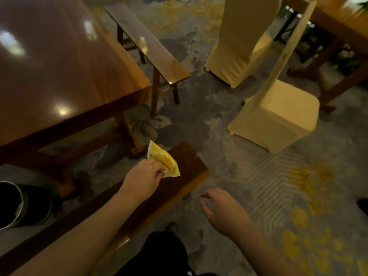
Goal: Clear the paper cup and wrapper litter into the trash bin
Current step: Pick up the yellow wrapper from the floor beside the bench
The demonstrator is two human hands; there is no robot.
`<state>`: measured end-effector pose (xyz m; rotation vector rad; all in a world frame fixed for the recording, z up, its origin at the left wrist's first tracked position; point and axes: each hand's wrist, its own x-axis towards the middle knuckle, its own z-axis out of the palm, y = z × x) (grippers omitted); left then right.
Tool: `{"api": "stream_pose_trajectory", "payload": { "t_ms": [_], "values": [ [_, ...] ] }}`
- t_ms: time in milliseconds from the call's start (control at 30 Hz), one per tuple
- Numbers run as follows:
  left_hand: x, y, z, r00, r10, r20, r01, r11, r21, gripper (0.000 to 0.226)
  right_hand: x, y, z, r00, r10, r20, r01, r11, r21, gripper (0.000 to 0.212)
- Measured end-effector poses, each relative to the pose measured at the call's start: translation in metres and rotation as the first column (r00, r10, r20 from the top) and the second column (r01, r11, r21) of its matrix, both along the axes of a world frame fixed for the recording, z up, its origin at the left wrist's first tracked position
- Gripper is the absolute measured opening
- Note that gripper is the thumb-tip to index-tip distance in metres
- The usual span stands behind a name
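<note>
My left hand (142, 179) pinches a yellow wrapper (162, 160) by its lower edge, just above the near wooden bench (191, 168). The wrapper is flat, crinkled and tilted, with a white border. Over the carpet to the right of the bench hangs my right hand (223, 210), fingers spread, holding nothing. A round metal trash bin (12, 206) with a dark inside stands on the floor at the far left, under the table's edge. No paper cup is in view.
A large glossy wooden table (59, 66) fills the upper left, with a second bench (147, 42) beyond it. Two cream-covered chairs (278, 114) stand at the right, and another wooden table (342, 22) at the top right. Patterned grey and yellow carpet covers the floor.
</note>
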<state>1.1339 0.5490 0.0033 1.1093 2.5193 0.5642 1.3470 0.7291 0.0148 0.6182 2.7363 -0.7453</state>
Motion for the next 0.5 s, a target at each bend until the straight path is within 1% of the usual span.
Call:
{"api": "stream_pose_trajectory", "payload": {
  "t_ms": [133,233,300,333,433,500],
  "values": [
    [-0.030,0.039,0.000,0.982,0.158,0.103,-0.159,0.987,0.001,0.022,-0.061,0.074,-0.008,0.994,0.083,0.065,-0.082,0.996,-0.018,0.030],
    [-0.047,0.057,-0.016,0.939,0.278,0.204,-0.285,0.958,0.005,0.021,-0.111,0.129,-0.030,0.976,0.153,0.158,-0.144,0.987,-0.065,0.027],
    [-0.059,0.070,-0.035,0.905,0.356,0.233,-0.364,0.931,-0.009,0.021,-0.149,0.166,-0.056,0.946,0.233,0.224,-0.215,0.971,-0.102,0.019],
    [-0.064,0.078,-0.045,0.882,0.405,0.242,-0.412,0.911,-0.020,0.021,-0.168,0.183,-0.072,0.932,0.269,0.242,-0.246,0.962,-0.121,0.016],
    [-0.082,0.105,-0.076,0.792,0.565,0.231,-0.570,0.820,-0.052,0.021,-0.229,0.232,-0.126,0.880,0.361,0.309,-0.329,0.932,-0.152,0.020],
    [-0.093,0.125,-0.099,0.736,0.650,0.187,-0.645,0.758,-0.096,0.022,-0.268,0.259,-0.166,0.832,0.437,0.341,-0.397,0.899,-0.184,0.020]
  ]
}}
